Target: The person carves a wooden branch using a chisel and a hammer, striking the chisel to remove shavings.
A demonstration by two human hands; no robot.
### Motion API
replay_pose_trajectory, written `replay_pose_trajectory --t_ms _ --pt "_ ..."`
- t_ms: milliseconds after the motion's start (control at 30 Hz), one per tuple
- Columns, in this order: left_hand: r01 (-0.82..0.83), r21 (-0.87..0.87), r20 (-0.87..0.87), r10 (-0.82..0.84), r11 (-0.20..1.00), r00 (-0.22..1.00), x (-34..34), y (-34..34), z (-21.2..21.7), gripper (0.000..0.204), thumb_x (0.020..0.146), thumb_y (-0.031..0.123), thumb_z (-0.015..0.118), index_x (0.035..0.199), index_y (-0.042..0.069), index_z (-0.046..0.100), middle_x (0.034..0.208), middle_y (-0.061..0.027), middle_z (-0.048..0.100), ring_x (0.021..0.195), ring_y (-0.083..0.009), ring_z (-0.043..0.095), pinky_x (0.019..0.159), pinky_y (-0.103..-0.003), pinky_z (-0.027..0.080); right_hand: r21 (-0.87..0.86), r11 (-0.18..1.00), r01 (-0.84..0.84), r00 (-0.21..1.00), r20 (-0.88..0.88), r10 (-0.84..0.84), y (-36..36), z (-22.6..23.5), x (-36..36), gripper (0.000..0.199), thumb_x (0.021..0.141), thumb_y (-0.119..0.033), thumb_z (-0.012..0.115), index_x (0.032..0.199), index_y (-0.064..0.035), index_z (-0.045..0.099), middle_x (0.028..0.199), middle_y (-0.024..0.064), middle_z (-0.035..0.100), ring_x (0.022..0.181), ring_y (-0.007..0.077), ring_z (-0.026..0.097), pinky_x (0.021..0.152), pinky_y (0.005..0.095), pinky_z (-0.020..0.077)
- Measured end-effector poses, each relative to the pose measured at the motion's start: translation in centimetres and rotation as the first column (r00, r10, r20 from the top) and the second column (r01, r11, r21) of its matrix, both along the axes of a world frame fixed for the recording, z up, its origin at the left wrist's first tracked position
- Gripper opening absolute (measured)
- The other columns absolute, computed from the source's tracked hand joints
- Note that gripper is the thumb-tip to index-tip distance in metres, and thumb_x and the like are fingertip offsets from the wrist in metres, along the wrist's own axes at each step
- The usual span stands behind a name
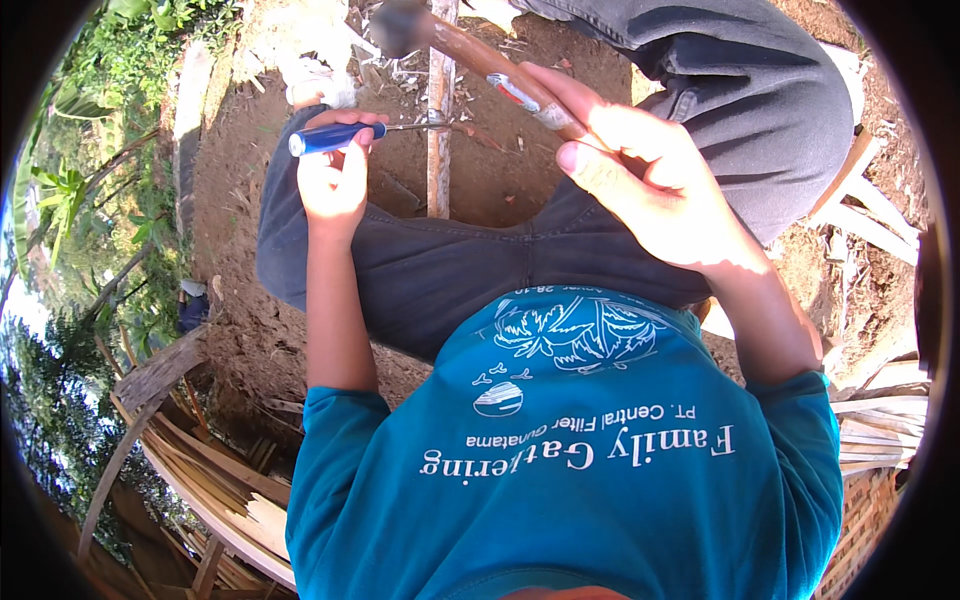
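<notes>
My left hand (335, 185) is closed around the blue handle of a screwdriver (340, 138), held sideways over my left leg. Its thin metal shaft points right and meets or overlaps an upright pale wooden strip (439, 165); I cannot tell whether the tip touches it. In my right hand (655, 175) is a hammer (500, 80), gripped by its brown wooden handle. The dark hammer head is raised at the upper middle, blurred, and apart from the screwdriver.
My legs in dark trousers (780, 90) are bent around bare brown soil (500, 180) with scattered wood chips. Split bamboo or wooden slats (215, 490) lie at the lower left, with more pale pieces (880, 430) at the right. Green plants (65, 200) grow at the far left.
</notes>
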State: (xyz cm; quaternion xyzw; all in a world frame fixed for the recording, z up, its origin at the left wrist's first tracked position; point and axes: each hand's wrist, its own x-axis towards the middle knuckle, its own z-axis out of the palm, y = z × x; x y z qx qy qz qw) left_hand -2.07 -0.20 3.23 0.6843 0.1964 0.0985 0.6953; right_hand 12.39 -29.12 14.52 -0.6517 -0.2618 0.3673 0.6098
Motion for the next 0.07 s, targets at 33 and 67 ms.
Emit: replay_pose_trajectory --t_ms 33,67 --pt "-0.014 0.022 0.026 0.014 1.000 1.000 -0.27 0.77 0.15 0.022 0.099 -0.003 0.061 0.118 0.004 0.052 0.110 -0.0132 0.067 0.110 -0.0243 0.068 0.089 -0.033 0.057 -0.008 1.000 -0.008 1.000 -0.014 0.008 -0.03 0.03 0.03 0.049 0.103 -0.008 0.060 0.150 -0.0006 0.049 0.090 -0.0019 0.052 0.075 0.0079 0.037 0.071 0.0228 0.0349" --pt "-0.017 0.019 0.027 0.016 1.000 1.000 -0.38 0.72 0.01 0.022 0.099 -0.003 0.061 0.118 0.004 0.052 0.110 -0.0132 0.067 0.110 -0.0243 0.068 0.089 -0.033 0.057 -0.016 1.000 -0.016 0.999 -0.028 0.016 -0.05 0.06 0.07 0.050 0.103 -0.010 0.061 0.150 -0.0023 0.049 0.091 -0.0016 0.053 0.075 0.0083 0.038 0.072 0.0229 0.0354"
